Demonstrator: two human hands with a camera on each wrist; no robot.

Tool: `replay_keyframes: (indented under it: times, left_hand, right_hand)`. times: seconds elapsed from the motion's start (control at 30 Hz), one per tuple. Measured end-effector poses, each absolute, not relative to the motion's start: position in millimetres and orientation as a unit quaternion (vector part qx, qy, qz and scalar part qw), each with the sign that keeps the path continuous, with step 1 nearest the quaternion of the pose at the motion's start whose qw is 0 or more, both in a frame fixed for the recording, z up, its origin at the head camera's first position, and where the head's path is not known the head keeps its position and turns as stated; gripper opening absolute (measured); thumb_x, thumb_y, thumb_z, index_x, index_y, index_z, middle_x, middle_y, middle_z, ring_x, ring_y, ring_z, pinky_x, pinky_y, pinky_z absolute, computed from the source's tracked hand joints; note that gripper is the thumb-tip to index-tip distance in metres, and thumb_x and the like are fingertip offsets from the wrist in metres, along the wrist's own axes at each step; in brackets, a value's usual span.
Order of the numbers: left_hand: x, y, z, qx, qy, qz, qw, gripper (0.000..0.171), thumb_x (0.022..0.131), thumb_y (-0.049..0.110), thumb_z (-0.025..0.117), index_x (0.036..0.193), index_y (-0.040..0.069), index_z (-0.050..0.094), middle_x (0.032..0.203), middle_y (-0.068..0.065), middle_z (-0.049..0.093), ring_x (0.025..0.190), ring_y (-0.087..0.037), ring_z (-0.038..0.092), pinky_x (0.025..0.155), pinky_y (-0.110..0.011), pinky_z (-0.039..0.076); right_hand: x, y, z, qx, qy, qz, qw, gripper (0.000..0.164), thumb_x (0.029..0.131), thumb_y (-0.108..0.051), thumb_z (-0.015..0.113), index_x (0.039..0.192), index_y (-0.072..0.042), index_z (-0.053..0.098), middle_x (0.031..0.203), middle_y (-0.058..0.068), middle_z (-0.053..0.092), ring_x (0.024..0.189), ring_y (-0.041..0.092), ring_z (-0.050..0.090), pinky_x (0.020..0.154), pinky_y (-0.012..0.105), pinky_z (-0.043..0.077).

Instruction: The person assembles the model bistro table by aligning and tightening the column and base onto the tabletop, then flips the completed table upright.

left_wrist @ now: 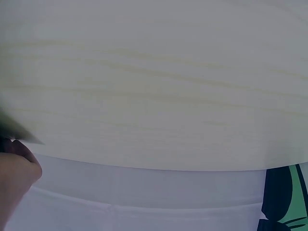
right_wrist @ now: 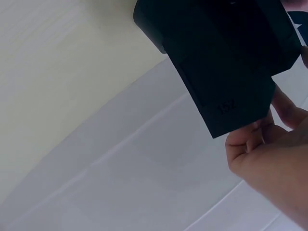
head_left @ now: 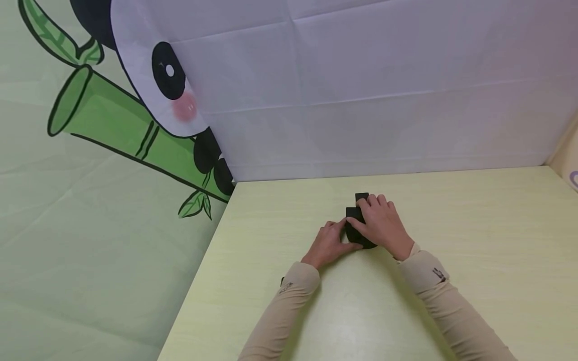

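Both hands hold a dark, box-like object (head_left: 355,214) low over the table, its kind not shown. A narrower flat panel (right_wrist: 226,108) sticks out from its far end, with small marks that look like 157. My left hand (head_left: 330,243) grips the near left side, fingers along the left face and thumb at the front edge. From the right, my right hand (head_left: 385,224) holds it, thumb across the top and fingertips by the panel. In the left wrist view only part of a hand (left_wrist: 18,180) shows at the left edge.
The pale wood-grain table (head_left: 474,225) spreads on both sides of the hands. Behind it hangs a white cloth (head_left: 361,100) with a printed panda face. Green cloth (head_left: 90,250) lies beyond the table's left edge.
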State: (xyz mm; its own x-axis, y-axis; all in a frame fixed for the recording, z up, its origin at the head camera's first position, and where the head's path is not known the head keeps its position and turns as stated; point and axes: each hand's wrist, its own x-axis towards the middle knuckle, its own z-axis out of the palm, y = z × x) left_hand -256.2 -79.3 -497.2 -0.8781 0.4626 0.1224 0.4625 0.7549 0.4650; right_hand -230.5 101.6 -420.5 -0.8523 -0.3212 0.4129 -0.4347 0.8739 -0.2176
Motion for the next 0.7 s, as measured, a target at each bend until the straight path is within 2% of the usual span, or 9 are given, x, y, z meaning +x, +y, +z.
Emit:
replay_keyframes:
  times: [0.2,0.7]
  left_hand:
    - [-256.0,-78.5,-495.8,0.243,0.940,0.241,0.002,0.086,0.088,0.056,0.079,0.156,0.016,0.047,0.129,-0.005,0.069,0.122,-0.026,0.057,0.105,-0.041,0.044]
    - [-256.8,-77.0,-496.3,0.236,0.942,0.238,0.004,0.091,0.088,0.058,0.077,0.159,0.011,0.043,0.134,-0.007,0.067,0.123,-0.026,0.056,0.106,-0.040,0.043]
  right_hand:
    - [-230.3,103.5,-419.7,0.200,-0.953,0.143,0.178,0.044,0.097,-0.033,0.074,0.117,0.006,0.066,0.103,0.024,0.060,0.098,0.044,0.054,0.077,0.055,0.046]
    - [-227.5,107.9,-420.4,0.169,-0.957,0.127,0.200,0.043,0.095,-0.038,0.074,0.099,0.004,0.063,0.093,0.020,0.057,0.090,0.041,0.050,0.077,0.054,0.041]
